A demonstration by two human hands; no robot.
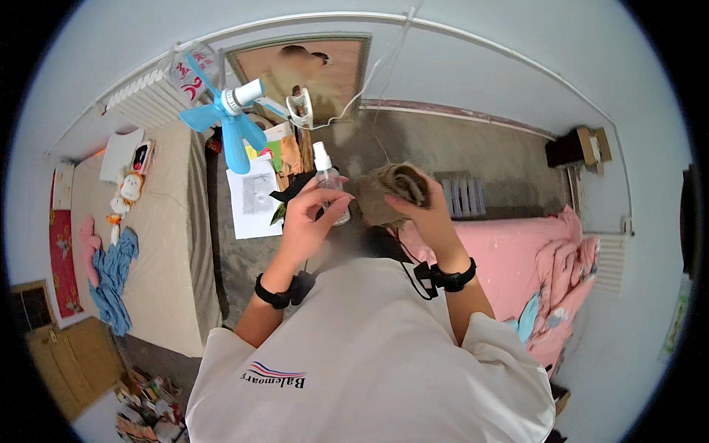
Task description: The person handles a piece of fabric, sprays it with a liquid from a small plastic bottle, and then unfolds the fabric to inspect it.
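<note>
My left hand (314, 213) is around a small clear spray bottle (328, 176) with a white pump top. The bottle stands nearly upright, tilted slightly, and my fingers cover part of its body. To the right, my right hand (425, 207) grips a brown cloth (382, 194), rolled or folded into a thick bundle with a coiled end facing up. A gap separates the cloth from the bottle. Both wrists wear black bands. Beyond my left hand lies a white sheet with a grey printed picture (257, 194), and a black item (293, 188) is partly hidden by that hand.
A blue-bladed clip fan (235, 119) stands ahead to the left, its white cable running up the wall. A beige-covered bed (166, 238) with plush toys is at left. A pink-covered bed (487, 249) lies at right, near a grey slatted item (462, 195).
</note>
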